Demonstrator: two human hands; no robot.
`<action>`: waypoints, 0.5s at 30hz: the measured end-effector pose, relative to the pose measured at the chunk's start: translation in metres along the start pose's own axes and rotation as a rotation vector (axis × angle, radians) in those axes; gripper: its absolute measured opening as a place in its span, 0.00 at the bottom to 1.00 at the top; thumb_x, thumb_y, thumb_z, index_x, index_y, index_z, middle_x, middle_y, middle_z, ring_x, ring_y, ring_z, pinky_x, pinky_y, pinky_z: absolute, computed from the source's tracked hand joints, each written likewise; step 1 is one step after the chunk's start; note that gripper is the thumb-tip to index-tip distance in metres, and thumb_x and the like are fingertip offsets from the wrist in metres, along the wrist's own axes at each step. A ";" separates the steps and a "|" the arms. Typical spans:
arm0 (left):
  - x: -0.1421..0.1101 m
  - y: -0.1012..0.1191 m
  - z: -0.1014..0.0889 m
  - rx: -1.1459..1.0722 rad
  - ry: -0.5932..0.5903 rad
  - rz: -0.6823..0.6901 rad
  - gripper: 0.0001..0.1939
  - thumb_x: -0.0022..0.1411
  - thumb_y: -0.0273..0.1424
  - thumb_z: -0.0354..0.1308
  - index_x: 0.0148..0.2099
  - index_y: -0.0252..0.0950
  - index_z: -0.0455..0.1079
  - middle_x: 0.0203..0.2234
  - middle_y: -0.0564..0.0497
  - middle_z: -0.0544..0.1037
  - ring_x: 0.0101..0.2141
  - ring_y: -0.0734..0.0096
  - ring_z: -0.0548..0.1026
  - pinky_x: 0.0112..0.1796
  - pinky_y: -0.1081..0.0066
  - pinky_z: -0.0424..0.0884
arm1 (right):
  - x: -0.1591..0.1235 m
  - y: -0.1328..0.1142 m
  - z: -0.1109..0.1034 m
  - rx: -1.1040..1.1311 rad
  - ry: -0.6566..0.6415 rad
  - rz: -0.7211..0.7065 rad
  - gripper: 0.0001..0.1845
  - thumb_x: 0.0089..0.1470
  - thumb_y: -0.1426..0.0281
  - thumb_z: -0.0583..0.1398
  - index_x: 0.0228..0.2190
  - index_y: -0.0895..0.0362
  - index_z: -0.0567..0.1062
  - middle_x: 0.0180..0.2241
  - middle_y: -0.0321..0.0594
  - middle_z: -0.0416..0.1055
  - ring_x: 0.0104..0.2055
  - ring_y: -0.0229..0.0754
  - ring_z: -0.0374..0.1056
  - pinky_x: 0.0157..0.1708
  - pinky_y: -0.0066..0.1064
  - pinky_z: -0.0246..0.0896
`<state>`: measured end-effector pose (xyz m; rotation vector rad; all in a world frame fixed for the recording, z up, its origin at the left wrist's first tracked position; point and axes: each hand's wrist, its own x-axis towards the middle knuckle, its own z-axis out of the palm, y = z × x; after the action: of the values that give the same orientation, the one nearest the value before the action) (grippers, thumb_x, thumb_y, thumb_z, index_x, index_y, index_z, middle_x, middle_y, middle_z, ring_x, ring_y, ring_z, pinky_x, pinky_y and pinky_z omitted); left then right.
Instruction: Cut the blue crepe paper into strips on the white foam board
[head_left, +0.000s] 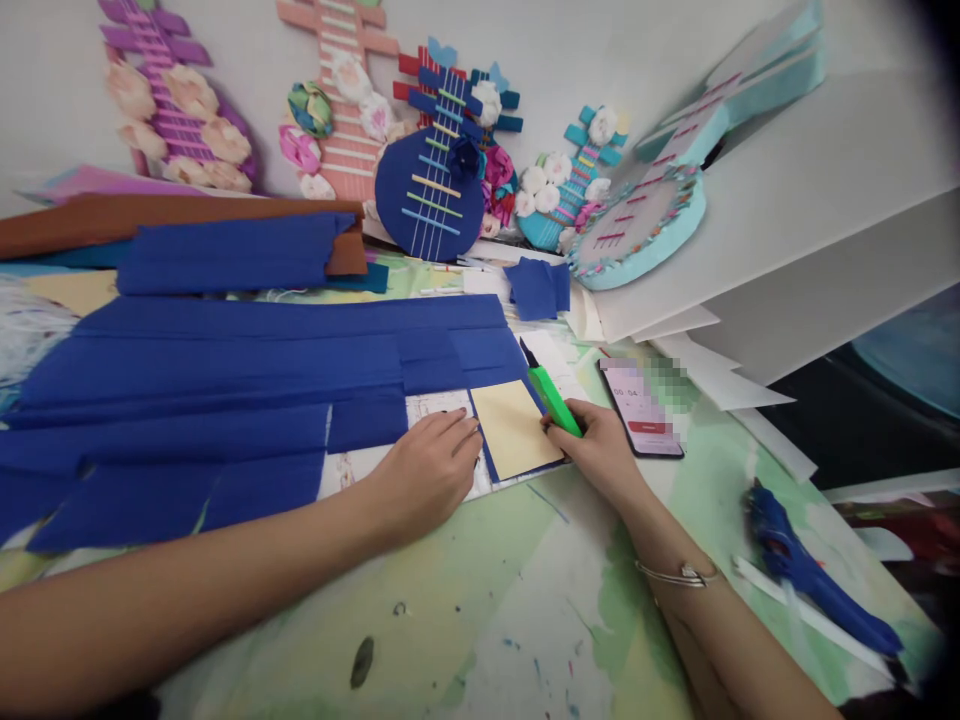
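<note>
A green craft knife [553, 398] is gripped in my right hand [600, 450], its dark blade end pointing up and away to the left. That hand is closed around the handle, above the right side of a pale yellow card [514, 428]. Beneath the card lies a piece of blue paper, showing as thin edges. My left hand [435, 465] rests with fingers stretched out on the white board [349, 475], fingertips at the card's left edge. Several blue paper strips [225, 370] lie side by side to the left of my left hand.
A phone [641, 408] lies right of my right hand, and a blue glue gun [817, 570] is farther right. Small blue paper pieces [536, 288] sit behind the card. Decorated lute-shaped crafts [427, 195] lean on the wall, beside large white sheets [810, 200].
</note>
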<state>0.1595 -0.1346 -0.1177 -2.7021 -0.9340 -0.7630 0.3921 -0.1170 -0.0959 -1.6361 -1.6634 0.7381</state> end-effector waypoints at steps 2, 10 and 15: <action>0.000 0.000 -0.001 0.002 0.012 0.014 0.15 0.64 0.24 0.46 0.46 0.24 0.71 0.43 0.35 0.76 0.47 0.53 0.73 0.47 0.53 0.71 | 0.000 -0.001 0.000 -0.012 -0.025 -0.025 0.07 0.41 0.72 0.59 0.26 0.56 0.77 0.24 0.35 0.72 0.27 0.39 0.65 0.27 0.28 0.55; -0.001 -0.002 -0.002 -0.032 -0.028 0.042 0.14 0.64 0.24 0.45 0.46 0.26 0.70 0.44 0.37 0.76 0.47 0.55 0.72 0.47 0.54 0.71 | 0.000 -0.003 -0.001 -0.065 -0.084 -0.074 0.07 0.42 0.72 0.59 0.26 0.56 0.77 0.24 0.35 0.72 0.28 0.40 0.63 0.28 0.28 0.53; -0.002 -0.003 0.000 -0.020 -0.037 0.042 0.14 0.64 0.25 0.45 0.46 0.26 0.70 0.44 0.39 0.76 0.48 0.55 0.72 0.47 0.55 0.71 | 0.000 -0.002 -0.001 -0.083 -0.121 -0.104 0.06 0.42 0.72 0.59 0.26 0.56 0.77 0.24 0.35 0.72 0.28 0.40 0.64 0.28 0.29 0.54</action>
<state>0.1562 -0.1329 -0.1181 -2.7524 -0.8788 -0.7207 0.3917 -0.1169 -0.0935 -1.5749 -1.8723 0.7378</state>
